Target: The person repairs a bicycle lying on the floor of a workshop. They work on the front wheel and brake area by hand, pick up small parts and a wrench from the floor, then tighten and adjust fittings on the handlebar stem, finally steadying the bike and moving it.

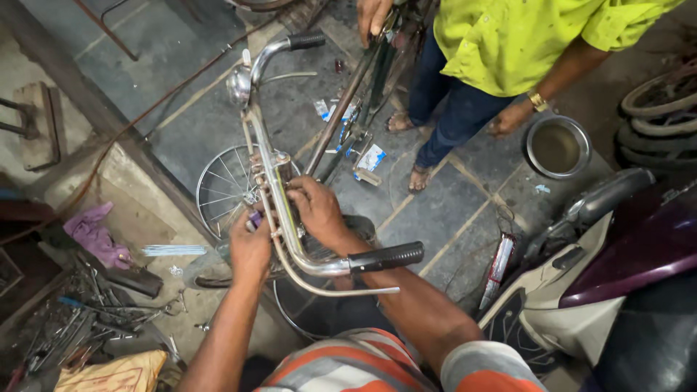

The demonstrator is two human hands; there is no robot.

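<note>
Two bare hands work at the middle of a chrome bicycle handlebar (279,196), which runs from a black grip (385,257) nearest the person up to a second black grip (306,40) at its far end. Left of the handlebar's stem, the left hand (250,243) is curled narrowly, its fingers closed around a small purple-tipped object (255,218) held against the bar; what that object is cannot be told. Right of the stem, the right hand (317,210) lies over the bar with its fingers bent and close together, their tips pressing on the metal where the thin brake rods meet it; whether it grips anything beyond the bar cannot be told. Beneath the handlebar the spoked front wheel (225,189) shows, and a round chrome bell (239,85) sits on the bar near the far grip. Beyond the handlebar, on the grey stone floor, lie several small blue-and-white packets (372,157), flat and rectangular, scattered beside the bicycle frame. Right of the near grip, a long narrow red-and-silver wrapper (499,260) lies on the floor next to a parked scooter (624,254). Farther right of the handlebar, another person in a yellow-green shirt (508,40) stands in sandals, one hand (373,16) on the frame, beside a round steel bowl (557,147). Left of the handlebar, a purple rag (94,234) and a heap of tools (80,327) lie on the ground.
</note>
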